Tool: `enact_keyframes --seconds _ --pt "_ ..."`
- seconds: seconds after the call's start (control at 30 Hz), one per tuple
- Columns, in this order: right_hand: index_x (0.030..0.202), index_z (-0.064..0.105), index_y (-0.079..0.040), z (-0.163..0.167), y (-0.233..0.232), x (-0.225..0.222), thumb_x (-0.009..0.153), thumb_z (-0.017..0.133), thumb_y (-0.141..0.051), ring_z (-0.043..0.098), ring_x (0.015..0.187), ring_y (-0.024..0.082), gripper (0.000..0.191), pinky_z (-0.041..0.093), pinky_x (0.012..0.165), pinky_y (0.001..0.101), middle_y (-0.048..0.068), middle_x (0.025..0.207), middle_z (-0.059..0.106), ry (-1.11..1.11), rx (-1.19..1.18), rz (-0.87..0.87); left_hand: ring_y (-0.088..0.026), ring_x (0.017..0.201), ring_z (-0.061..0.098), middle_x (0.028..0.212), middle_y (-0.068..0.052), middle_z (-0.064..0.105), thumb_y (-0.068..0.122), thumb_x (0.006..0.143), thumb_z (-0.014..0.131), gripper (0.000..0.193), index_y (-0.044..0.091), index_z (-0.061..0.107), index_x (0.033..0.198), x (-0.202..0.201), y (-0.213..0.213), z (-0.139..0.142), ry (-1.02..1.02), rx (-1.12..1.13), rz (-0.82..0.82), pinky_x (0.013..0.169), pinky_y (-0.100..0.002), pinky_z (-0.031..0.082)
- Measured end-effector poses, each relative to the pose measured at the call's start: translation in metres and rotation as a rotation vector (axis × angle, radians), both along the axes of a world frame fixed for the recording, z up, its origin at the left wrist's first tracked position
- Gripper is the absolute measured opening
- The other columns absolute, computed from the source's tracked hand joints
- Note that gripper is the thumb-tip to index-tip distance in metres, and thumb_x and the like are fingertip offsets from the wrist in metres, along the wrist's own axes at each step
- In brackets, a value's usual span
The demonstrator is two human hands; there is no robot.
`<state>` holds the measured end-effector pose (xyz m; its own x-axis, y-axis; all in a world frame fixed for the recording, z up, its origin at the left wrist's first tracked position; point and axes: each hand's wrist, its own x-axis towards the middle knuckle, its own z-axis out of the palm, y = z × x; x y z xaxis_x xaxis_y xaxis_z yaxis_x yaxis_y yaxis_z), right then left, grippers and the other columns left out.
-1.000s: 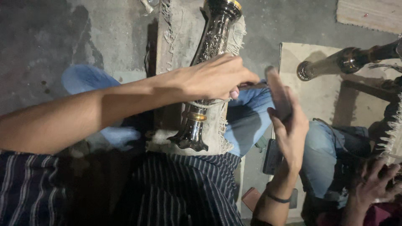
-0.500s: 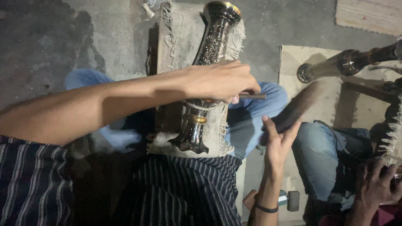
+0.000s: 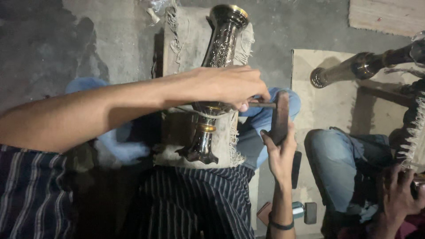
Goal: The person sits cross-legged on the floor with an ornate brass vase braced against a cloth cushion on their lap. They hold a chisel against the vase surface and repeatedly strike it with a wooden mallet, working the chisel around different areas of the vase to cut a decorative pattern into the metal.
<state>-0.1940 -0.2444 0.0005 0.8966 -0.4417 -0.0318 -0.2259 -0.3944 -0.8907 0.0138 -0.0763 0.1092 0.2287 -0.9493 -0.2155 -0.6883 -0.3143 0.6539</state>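
An engraved brass vase (image 3: 219,48) lies lengthwise on a cloth-padded wooden block (image 3: 183,40) in front of my striped trousers. My left hand (image 3: 226,84) reaches in from the left and rests on the vase's body, pinching a thin metal punch (image 3: 262,105) whose tip is hidden under my fingers. My right hand (image 3: 280,157), with a dark band at the wrist, grips a dark flat block (image 3: 280,116) upright. The block's face is at the punch's outer end.
To the right sits another person in jeans (image 3: 336,163), one hand (image 3: 398,194) low at the frame's edge. A second dark vase (image 3: 354,68) lies on a pale board (image 3: 305,115). Small tools (image 3: 305,212) lie on the floor near my right wrist.
My right hand dropped from its raised position beside the vase and now holds the dark block at the punch's end. My left hand and the vase stayed put.
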Motion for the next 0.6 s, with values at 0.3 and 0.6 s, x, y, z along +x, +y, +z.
enact_keyframes --seconds 0.3,0.6 --pt "0.140 0.048 -0.002 0.005 0.000 0.008 0.089 0.078 -0.003 0.059 0.078 0.013 0.059 0.048 0.066 0.0287 0.004 0.097 0.059 -0.030 0.178 -0.112 -0.030 0.087 0.071 0.090 -0.012 0.075 0.011 0.068 0.087 0.062 0.010 0.069 0.127 0.013 -0.006 -0.005 -0.032 -0.173 -0.058 0.073 -0.044 0.057" --pt "0.149 0.043 -0.006 -0.003 0.000 0.006 0.092 0.077 0.008 0.062 0.096 0.018 0.067 0.054 0.085 0.0344 0.010 0.110 0.060 -0.250 0.103 -0.003 -0.020 0.074 0.077 0.083 -0.007 0.078 0.007 0.079 0.076 0.060 0.015 0.061 0.137 0.013 -0.012 0.001 0.118 0.136 -0.087 0.068 -0.039 0.059"
